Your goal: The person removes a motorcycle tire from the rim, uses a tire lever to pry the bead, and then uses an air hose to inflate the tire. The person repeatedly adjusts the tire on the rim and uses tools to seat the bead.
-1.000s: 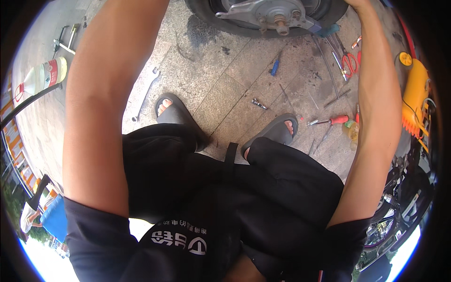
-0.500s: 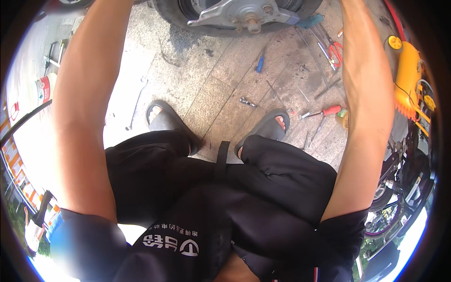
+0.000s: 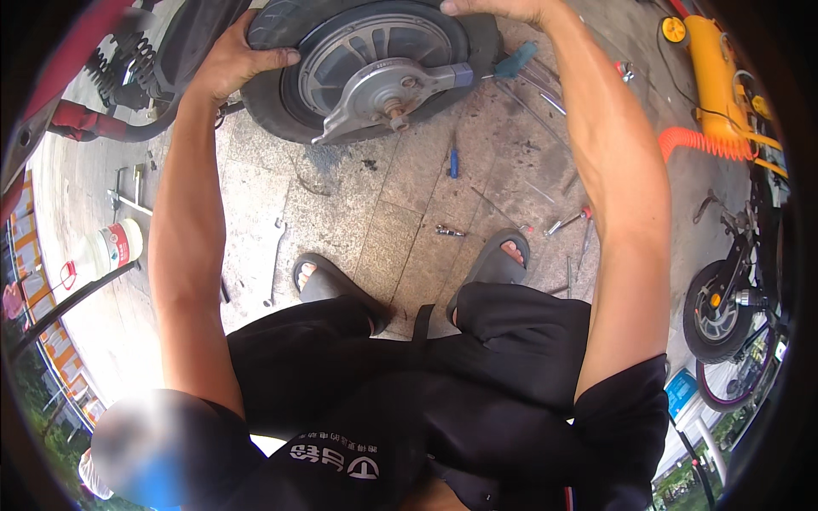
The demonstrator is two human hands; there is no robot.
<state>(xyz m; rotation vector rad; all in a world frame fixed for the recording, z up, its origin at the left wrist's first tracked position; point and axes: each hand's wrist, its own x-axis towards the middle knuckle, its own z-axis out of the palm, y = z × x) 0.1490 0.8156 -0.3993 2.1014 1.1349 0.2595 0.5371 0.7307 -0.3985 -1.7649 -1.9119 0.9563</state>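
My left hand [image 3: 243, 64] grips the upper left of a black tyre [image 3: 281, 119], its thumb stretched toward the rim of the hub wheel [image 3: 324, 60]. My right hand [image 3: 498, 10] holds the same tyre at its top right, with some fingertips at the picture's edge. A grey metal plate [image 3: 362, 106] with a protruding axle bolt [image 3: 394, 115] sits on the wheel's near face. Just left of my left hand are a scooter's dark frame [image 3: 183, 38] and black spring shock absorbers [image 3: 132, 64]. A teal object [image 3: 515, 60] lies by the tyre's right side.
Hand tools lie on the paving: a spanner [image 3: 274, 260], a blue screwdriver [image 3: 453, 162], several rods. A jug [image 3: 119, 243] stands left. A yellow compressor-like tank [image 3: 711, 77] with a coiled hose [image 3: 707, 145] and a small wheeled vehicle [image 3: 716, 307] stand right, beyond my grey slippers [image 3: 503, 264].
The view has shifted upward, bringing my hands, more of the wheel and the scooter's shock absorbers into sight. My feet and the tools now appear lower in the picture.
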